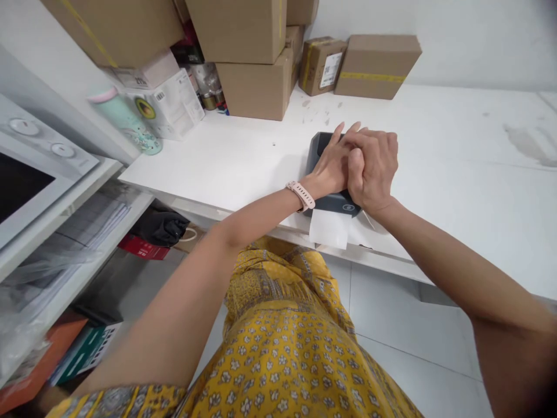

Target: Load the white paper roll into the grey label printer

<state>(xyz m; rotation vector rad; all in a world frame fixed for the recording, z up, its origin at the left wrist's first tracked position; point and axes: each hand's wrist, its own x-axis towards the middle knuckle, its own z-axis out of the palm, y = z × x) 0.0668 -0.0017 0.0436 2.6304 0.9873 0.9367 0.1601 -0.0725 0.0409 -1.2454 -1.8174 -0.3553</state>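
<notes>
A dark grey device (329,203) with a small round mark near its front lies on the white table, and a white paper strip (329,228) hangs from its front over the table edge. My left hand (334,165), with a pink watch band (301,195) at the wrist, rests on top of the device with its fingers stretched forward. Over the back of that hand lies my right hand (373,168), its fingers bent and pressed together against my left hand. What lies directly beneath my palms is hidden.
Cardboard boxes (255,87) stand along the table's back, two smaller ones (372,67) to their right. A mint bottle (128,125) and a white box (174,107) are at the left. Further left are a white microwave (43,168) and shelves (87,232).
</notes>
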